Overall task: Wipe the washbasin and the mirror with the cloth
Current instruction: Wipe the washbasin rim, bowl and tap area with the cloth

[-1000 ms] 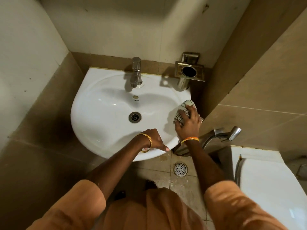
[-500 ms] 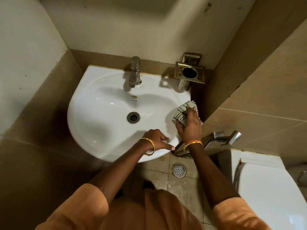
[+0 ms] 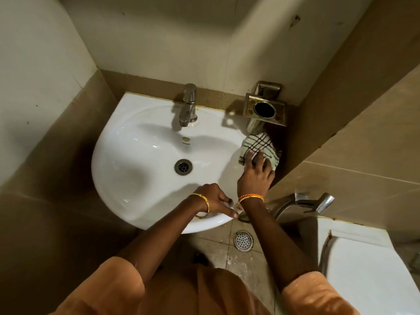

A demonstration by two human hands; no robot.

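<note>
On the washbasin (image 3: 141, 155) right rim, the right hand (image 3: 255, 176) pressed the checked cloth (image 3: 258, 144) flat, fingers spread. Left hand (image 3: 212, 197) braced the near rim, fingers curled. Cloth judged soft, light; best held bunched under the palm.

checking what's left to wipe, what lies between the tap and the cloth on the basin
In the head view, only bare white rim of the washbasin lies between the tap and the checked cloth, shadowed beneath the metal holder.
</note>
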